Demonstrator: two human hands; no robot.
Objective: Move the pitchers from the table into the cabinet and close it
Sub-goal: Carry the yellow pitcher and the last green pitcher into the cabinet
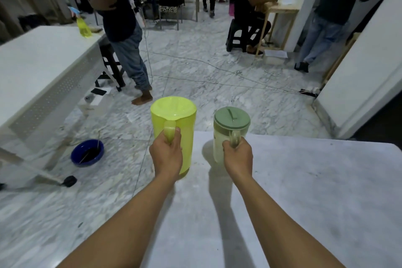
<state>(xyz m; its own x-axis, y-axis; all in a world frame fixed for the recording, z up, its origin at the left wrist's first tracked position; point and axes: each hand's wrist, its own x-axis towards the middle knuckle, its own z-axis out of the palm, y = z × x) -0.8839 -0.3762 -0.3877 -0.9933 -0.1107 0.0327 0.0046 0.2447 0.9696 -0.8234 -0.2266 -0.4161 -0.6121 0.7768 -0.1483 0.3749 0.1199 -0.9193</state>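
1. The left hand (166, 154) gripped the yellow pitcher (174, 135) by its handle, at the table's (304, 191) far left corner.
2. The right hand (238, 155) gripped the cloudy pitcher with a green lid (230, 132), near the far edge.
3. Both looked like smooth, round plastic.
4. Cables (217, 72) crossed the shiny marble floor (195, 45) beyond; tripping could drop them.

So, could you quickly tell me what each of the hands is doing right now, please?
Left hand: closed around the handle of the yellow pitcher.
Right hand: closed around the handle of the green-lidded pitcher.
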